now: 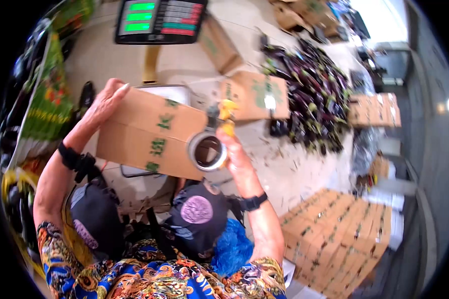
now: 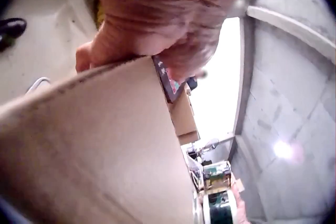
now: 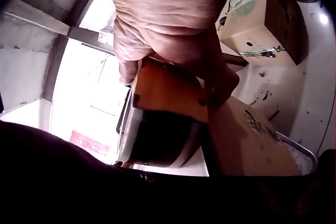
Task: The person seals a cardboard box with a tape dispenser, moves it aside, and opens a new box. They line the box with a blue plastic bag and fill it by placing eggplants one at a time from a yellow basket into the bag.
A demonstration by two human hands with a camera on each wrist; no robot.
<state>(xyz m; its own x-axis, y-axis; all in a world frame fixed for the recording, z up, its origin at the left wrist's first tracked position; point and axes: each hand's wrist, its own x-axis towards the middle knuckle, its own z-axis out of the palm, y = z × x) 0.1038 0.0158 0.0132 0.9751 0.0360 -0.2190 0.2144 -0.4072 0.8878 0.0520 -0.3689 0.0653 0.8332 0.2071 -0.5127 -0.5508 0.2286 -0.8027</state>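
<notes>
A cardboard box (image 1: 152, 134) with green print lies tilted across the scale's platform, in front of the person. The left hand (image 1: 105, 103) grips its upper left corner, and in the left wrist view the fingers of that hand (image 2: 157, 24) bend over the edge of the cardboard (image 2: 105, 145). At the box's right end the right hand (image 1: 234, 152) holds a tape dispenser (image 1: 208, 151) with a round roll. The right wrist view shows this hand (image 3: 173, 29) curled round the dispenser's orange part (image 3: 168, 90), beside the box (image 3: 252, 140).
A scale display (image 1: 159, 21) with green digits stands beyond the box. Many eggplants (image 1: 314, 89) lie heaped on the floor to the right, near an upright carton (image 1: 259, 94). Stacked cartons (image 1: 339, 239) stand at the lower right, and bags of eggplants (image 1: 50, 104) at the left.
</notes>
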